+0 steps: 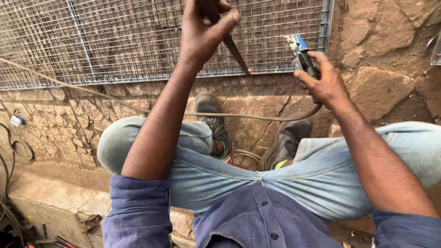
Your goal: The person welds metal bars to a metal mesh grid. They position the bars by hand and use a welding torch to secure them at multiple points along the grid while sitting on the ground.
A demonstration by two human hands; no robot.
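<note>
Head view, looking down: left hand [202, 27] grips a dark flat bar [234, 48], its glowing tip touching the wire mesh panel [115, 41]. Right hand [324, 82] is wrapped around the electrode holder [301, 57], whose cable [257, 118] loops over the stone paving [381, 92].

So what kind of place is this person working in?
Probably an outdoor welding spot: a grey wire-mesh metal panel lies on rough stone paving, and the right hand holds a cabled welding electrode holder.
</note>
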